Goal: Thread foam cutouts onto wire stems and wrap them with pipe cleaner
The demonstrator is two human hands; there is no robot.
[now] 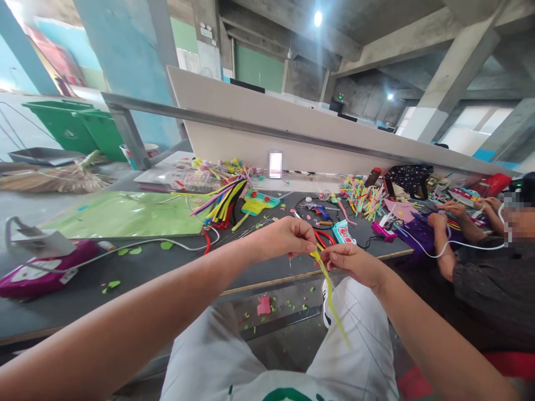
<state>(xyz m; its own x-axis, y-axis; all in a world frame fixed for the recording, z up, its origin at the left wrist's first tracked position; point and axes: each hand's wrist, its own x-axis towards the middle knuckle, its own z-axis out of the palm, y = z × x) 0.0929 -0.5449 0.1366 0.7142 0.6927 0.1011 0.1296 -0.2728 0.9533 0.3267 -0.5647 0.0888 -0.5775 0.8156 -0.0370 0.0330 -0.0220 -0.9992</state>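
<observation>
Both hands are close together above my lap, just in front of the table edge. My left hand (pixel 292 238) pinches the upper end of a yellow-green fuzzy strip (pixel 329 292), where a small yellow piece shows. Close to its right, my right hand (pixel 345 262) has its fingers closed on the same strip, a little below the top. The strip's free end hangs down over my right thigh, slightly blurred. Thin wire-like lines run down beside it. Red-handled pliers (pixel 326 238) lie on the table right behind the hands.
On the grey table (pixel 167 278) are colourful fuzzy stems (pixel 225 206), a green sheet (pixel 125 214), a blue glue gun (pixel 321 211), a white-blue packet (pixel 343 233) and a magenta power strip (pixel 50 270) with cables. Another person's hands (pixel 453 210) work at the right.
</observation>
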